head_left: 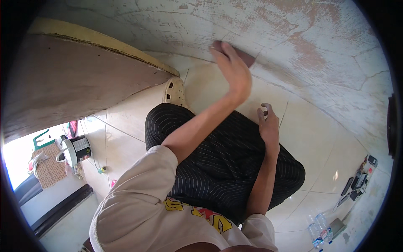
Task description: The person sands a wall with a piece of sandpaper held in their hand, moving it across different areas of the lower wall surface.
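Note:
My left hand point(233, 69) presses a reddish-brown piece of sandpaper point(247, 58) against the foot of a worn, patchy wall point(273, 29). Its fingers lie over the sheet and are slightly blurred. Pale coating and brown bare patches cover the wall. Beside my knee, above the tiled floor point(321, 138), is my right hand point(269, 126). Its fingers are loosely bent and apart, with a small dark spot showing between them; nothing held there can be made out.
A brown wooden panel with a yellowish edge point(105, 42) stands at the left. Near it are a beige clog point(174, 93) and a lidded bucket point(76, 150). Plastic bottles point(320, 231) and several small dark items point(357, 182) lie by the wall at lower right.

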`<action>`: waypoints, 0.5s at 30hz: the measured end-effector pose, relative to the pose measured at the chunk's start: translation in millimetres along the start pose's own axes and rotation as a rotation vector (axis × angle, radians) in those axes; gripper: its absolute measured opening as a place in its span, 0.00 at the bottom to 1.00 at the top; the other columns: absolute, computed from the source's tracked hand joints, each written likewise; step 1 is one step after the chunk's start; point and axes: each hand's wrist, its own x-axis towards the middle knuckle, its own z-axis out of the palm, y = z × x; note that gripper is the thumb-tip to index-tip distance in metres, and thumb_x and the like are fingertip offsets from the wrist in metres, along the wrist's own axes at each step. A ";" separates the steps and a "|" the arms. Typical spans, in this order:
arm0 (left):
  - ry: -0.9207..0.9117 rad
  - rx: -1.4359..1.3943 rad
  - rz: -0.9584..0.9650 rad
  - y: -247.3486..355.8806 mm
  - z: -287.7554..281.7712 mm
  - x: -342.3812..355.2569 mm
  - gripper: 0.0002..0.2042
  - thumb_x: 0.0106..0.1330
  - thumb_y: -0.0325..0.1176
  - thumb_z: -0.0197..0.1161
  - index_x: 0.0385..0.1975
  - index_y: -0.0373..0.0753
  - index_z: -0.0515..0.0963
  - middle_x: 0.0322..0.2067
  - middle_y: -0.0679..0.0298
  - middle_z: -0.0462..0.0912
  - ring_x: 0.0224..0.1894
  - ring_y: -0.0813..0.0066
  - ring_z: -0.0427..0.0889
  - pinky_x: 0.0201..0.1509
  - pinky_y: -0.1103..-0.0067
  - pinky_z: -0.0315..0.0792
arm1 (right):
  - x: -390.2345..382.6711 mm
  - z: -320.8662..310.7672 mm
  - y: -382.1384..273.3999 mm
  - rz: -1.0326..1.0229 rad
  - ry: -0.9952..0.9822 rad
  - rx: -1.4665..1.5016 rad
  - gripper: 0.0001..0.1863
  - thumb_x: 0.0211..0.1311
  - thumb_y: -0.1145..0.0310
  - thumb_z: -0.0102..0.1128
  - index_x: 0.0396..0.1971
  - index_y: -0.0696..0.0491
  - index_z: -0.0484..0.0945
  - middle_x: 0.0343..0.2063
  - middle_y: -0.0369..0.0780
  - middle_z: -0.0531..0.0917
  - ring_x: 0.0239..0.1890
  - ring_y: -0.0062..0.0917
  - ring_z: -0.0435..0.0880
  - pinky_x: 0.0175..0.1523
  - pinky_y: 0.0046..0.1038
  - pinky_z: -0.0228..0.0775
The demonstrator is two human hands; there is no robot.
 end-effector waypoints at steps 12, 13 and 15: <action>0.088 0.070 0.021 -14.3 4.2 0.4 0.32 0.78 0.43 0.43 0.69 0.22 0.46 0.71 0.44 0.51 0.72 0.57 0.55 0.73 0.72 0.49 | 0.9 3.3 -7.0 -0.055 -0.070 0.046 0.17 0.68 0.67 0.54 0.51 0.61 0.73 0.26 0.54 0.81 0.32 0.46 0.81 0.42 0.41 0.69; 0.077 0.067 0.009 -10.5 3.8 3.5 0.32 0.78 0.43 0.43 0.69 0.22 0.46 0.71 0.44 0.51 0.72 0.57 0.55 0.73 0.72 0.49 | -2.4 2.1 -4.9 -0.037 -0.076 0.033 0.17 0.68 0.67 0.54 0.51 0.61 0.73 0.26 0.54 0.81 0.32 0.46 0.81 0.42 0.42 0.69; -0.020 -0.279 -0.171 1.1 -7.6 16.2 0.31 0.78 0.43 0.43 0.70 0.26 0.45 0.71 0.45 0.51 0.71 0.58 0.55 0.73 0.72 0.49 | -4.8 -1.6 0.9 -0.012 -0.074 0.024 0.17 0.68 0.67 0.54 0.51 0.61 0.73 0.26 0.53 0.81 0.32 0.46 0.81 0.42 0.42 0.69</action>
